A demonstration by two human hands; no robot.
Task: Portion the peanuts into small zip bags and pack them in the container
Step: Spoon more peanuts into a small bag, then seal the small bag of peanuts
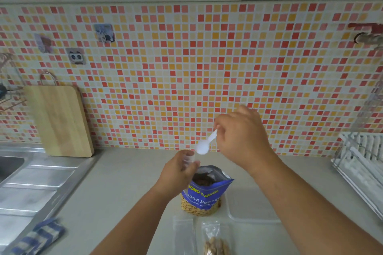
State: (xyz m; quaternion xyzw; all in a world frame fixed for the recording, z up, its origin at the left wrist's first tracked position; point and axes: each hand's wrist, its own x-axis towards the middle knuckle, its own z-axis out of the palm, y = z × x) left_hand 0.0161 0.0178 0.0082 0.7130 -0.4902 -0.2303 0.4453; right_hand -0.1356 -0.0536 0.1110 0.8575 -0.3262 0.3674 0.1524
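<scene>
A blue peanut pouch (208,191) stands open on the counter, with peanuts showing through its clear bottom. Just behind its mouth, my left hand (178,171) holds a small clear zip bag (189,158) upright. My right hand (242,136) grips the handle of a white plastic spoon (205,144), whose bowl hangs just above that bag. Near the front edge lies a zip bag with peanuts (214,242) beside an empty zip bag (183,232). A clear container (248,211) sits to the right of the pouch, partly hidden by my right forearm.
A steel sink with drainboard (31,180) fills the left side. A wooden cutting board (60,120) leans on the tiled wall. A blue checked cloth (39,236) lies at the front left. A white dish rack (362,167) stands at the right.
</scene>
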